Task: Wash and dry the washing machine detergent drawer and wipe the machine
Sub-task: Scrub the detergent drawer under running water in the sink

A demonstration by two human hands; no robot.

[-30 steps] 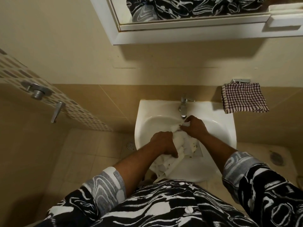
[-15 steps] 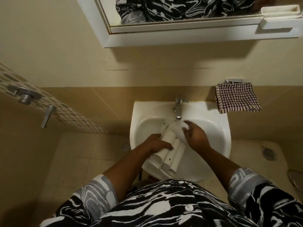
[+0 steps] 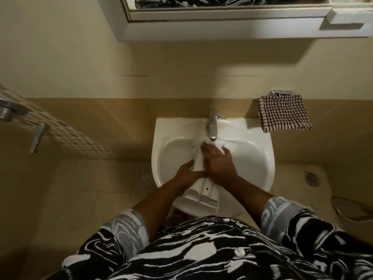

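Observation:
The white detergent drawer [image 3: 203, 190] lies lengthwise in the white sink [image 3: 173, 154], underside up, its far end under the tap [image 3: 212, 128]. My left hand [image 3: 186, 172] grips the drawer's left side near its middle. My right hand [image 3: 217, 160] lies flat across the top of the drawer, fingers spread and pressing on it just below the tap. The drawer's middle is hidden under my hands. I cannot tell whether water is running.
A checked cloth [image 3: 284, 113] hangs on a wall hook right of the sink. A mirror cabinet [image 3: 222, 27] juts out above. Shower valve handles [image 3: 39, 137] stick out of the left wall. Floor drains [image 3: 145, 175] sit on both sides.
The drawer was turned over and slid further under the tap. My right hand moved from its far end onto its top.

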